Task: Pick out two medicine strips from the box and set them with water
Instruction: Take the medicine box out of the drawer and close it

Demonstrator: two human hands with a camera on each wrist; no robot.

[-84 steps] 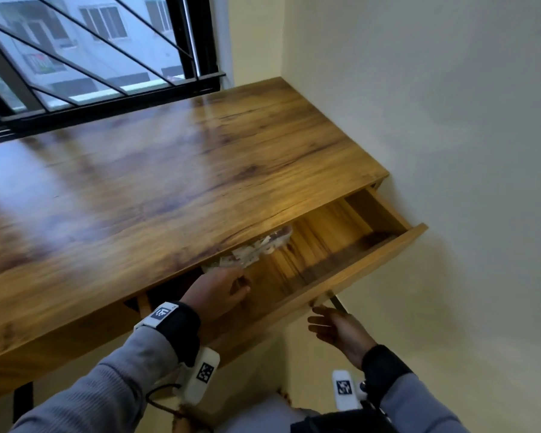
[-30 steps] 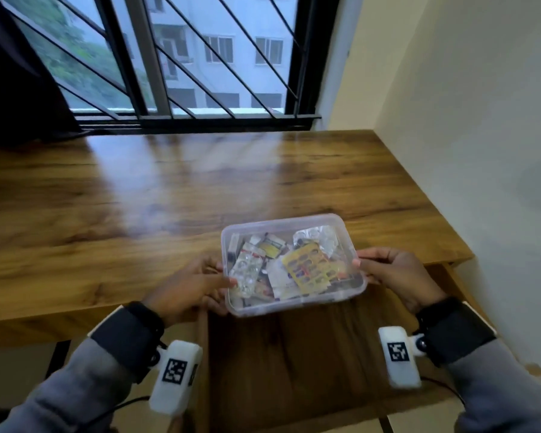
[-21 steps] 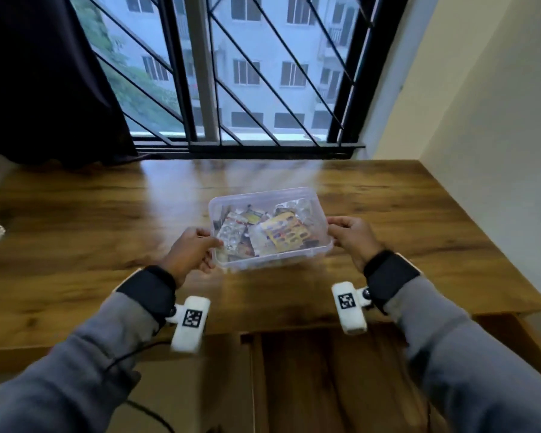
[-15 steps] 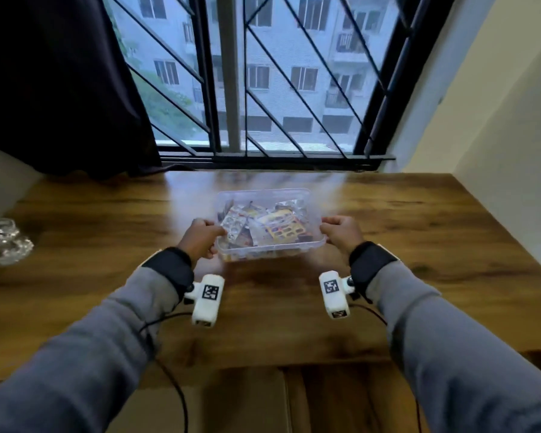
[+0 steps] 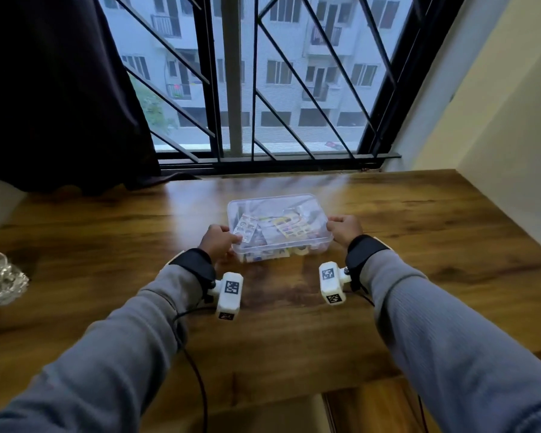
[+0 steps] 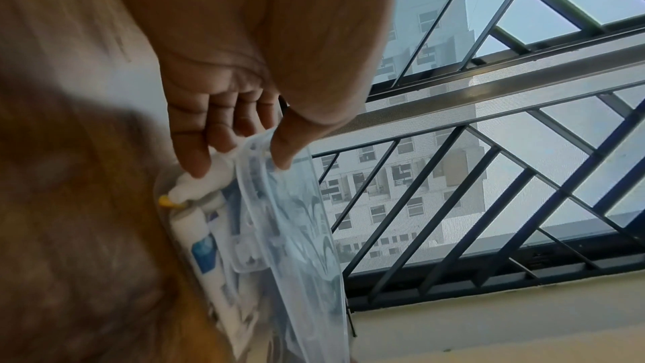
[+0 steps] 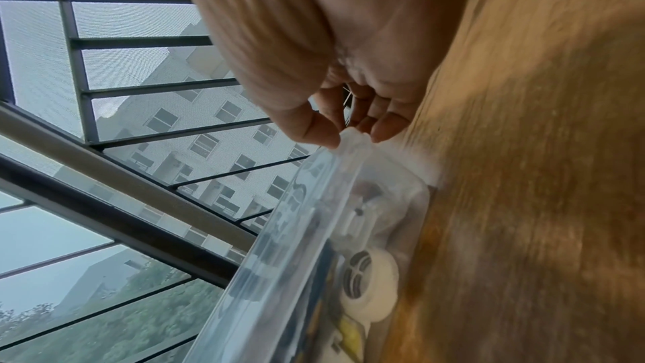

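The wooden table [image 5: 388, 276] carries a clear box [image 5: 310, 249] and perhaps crumpled foil [image 5: 0, 281].

Bare wooden desk top [image 5: 419, 232] lies open across the right of the head view, up to the wall [image 5: 512, 126] at the right edge. In the centre, the clear plastic box [image 5: 278, 210] blocks passage, with a hand at each short end. Behind it a narrow strip of desk runs to the barred window [image 5: 263, 89]. At upper left a dark curtain [image 5: 60, 104] hangs to the desk; a glass object [image 5: 0, 279] sits at the left edge.
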